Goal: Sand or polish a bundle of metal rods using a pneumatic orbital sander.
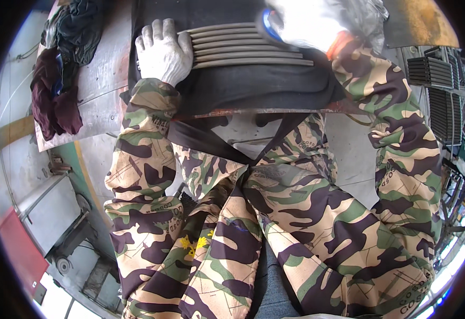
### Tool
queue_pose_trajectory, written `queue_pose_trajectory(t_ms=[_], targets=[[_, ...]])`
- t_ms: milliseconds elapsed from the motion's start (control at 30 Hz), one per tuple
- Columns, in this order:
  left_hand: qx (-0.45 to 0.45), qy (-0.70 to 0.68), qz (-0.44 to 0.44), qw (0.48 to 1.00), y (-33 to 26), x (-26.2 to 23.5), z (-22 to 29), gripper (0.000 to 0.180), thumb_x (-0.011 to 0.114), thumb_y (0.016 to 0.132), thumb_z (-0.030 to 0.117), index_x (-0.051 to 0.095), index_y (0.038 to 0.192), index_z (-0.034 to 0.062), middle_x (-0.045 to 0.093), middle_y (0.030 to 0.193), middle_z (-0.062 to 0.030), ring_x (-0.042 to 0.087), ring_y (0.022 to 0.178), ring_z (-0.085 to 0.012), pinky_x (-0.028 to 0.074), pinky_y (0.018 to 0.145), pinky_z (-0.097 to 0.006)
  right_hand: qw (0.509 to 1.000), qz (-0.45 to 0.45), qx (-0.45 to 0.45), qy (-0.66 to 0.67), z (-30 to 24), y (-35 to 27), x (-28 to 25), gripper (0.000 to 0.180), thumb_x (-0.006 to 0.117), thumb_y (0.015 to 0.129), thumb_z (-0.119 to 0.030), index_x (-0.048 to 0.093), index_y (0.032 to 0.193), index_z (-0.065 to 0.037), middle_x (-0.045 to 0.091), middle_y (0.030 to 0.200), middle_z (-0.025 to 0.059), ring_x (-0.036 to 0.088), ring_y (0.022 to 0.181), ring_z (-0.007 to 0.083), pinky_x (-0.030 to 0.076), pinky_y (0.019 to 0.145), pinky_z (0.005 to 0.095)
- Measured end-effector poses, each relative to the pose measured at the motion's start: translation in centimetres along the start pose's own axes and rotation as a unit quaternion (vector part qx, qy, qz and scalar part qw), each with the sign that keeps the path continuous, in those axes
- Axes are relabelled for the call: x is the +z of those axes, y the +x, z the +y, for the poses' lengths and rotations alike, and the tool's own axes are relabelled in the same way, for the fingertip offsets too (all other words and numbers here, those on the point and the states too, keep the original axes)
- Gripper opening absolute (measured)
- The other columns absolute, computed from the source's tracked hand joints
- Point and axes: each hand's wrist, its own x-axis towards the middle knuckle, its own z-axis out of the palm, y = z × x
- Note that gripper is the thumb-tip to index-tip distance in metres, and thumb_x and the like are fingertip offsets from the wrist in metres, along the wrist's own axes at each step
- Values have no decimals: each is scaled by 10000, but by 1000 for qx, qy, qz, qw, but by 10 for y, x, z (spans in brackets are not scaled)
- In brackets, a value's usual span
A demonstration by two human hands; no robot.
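Several slim grey metal rods lie side by side on a black cloth that covers part of the table. My left hand, in a white knit glove, rests flat at the rods' left ends with its fingers stretched out. Over the right part of the rods is my right hand, also in a white glove with an orange cuff, blurred by motion. Its fingers are closed on a round blue-edged object, whose kind is too smeared to make out. The right ends of the farther rods are hidden behind that hand.
Dark green and maroon cloths lie on the table's left side. Crumpled grey plastic and a rusty brown sheet are at the far right. Stacked dark metal parts stand on a rack to the right. A wheeled machine stands lower left.
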Motion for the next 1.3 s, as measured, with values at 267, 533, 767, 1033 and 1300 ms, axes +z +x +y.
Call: queue_pose_trajectory(t_ms=[267, 533, 767, 1033, 1300], targets=[[9, 22, -29, 999, 8, 11, -15, 407, 586, 968, 346, 667, 1201, 23, 665, 1250, -190, 591, 1177, -401, 455, 998, -545, 999, -4, -12, 45, -13, -9, -10, 188, 660, 891, -233, 630, 957, -59, 634, 914, 180, 669, 854, 376, 568, 755, 487], [17, 30, 6, 999, 9, 7, -18, 379, 597, 946, 320, 667, 1172, 24, 661, 1207, -195, 595, 1134, -403, 459, 978, -542, 998, -19, -17, 52, -23, -9, -23, 182, 648, 902, -231, 643, 974, -64, 636, 942, 187, 674, 868, 389, 574, 769, 514], [-9, 2, -1, 1000, 4, 3, -1, 345, 593, 928, 279, 664, 1139, 15, 656, 1163, -194, 591, 1156, -421, 460, 989, -545, 999, 8, -6, 31, -11, 2, -7, 180, 646, 902, -230, 631, 949, -57, 637, 909, 190, 669, 844, 402, 565, 718, 527], [-37, -18, 17, 999, 3, -6, 1, 378, 613, 909, 263, 682, 1153, -17, 669, 1144, -198, 605, 1096, -379, 455, 958, -519, 999, -35, -10, -14, -14, 20, 14, 255, 624, 929, -273, 667, 1121, -111, 657, 1036, 185, 689, 947, 391, 584, 798, 542], [-34, -138, -80, 987, -18, -26, -37, 503, 593, 1008, 300, 575, 1441, 46, 556, 1493, -246, 468, 1424, -439, 354, 1207, -522, 998, -43, -20, -40, -39, 20, 0, 250, 660, 911, -299, 653, 1082, -116, 635, 994, 157, 675, 933, 367, 587, 774, 521]])
